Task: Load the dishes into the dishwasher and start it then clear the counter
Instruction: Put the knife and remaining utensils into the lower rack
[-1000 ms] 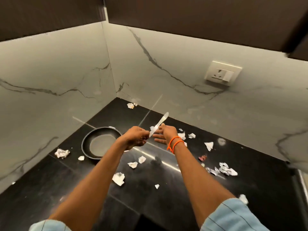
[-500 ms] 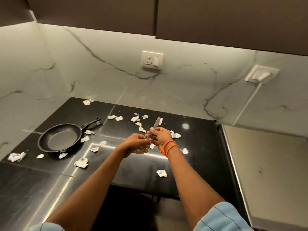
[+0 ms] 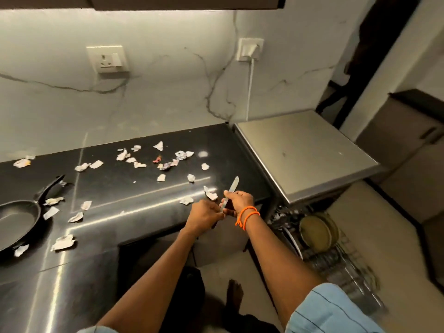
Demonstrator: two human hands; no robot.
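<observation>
While both the left hand [image 3: 206,211] and right hand [image 3: 240,200] pinch the knife [image 3: 231,190], a slip during handover could drop it beside the dishwasher rack [image 3: 336,258].

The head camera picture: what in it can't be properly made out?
- Knife, head view: its lower end is hidden inside both hands, the left hand and the right hand.
- Frying pan: cut off by the left edge.
- Dishwasher rack: blurred; beyond the plates, its contents are unclear.
- Paper scraps: too small to read any print.
</observation>
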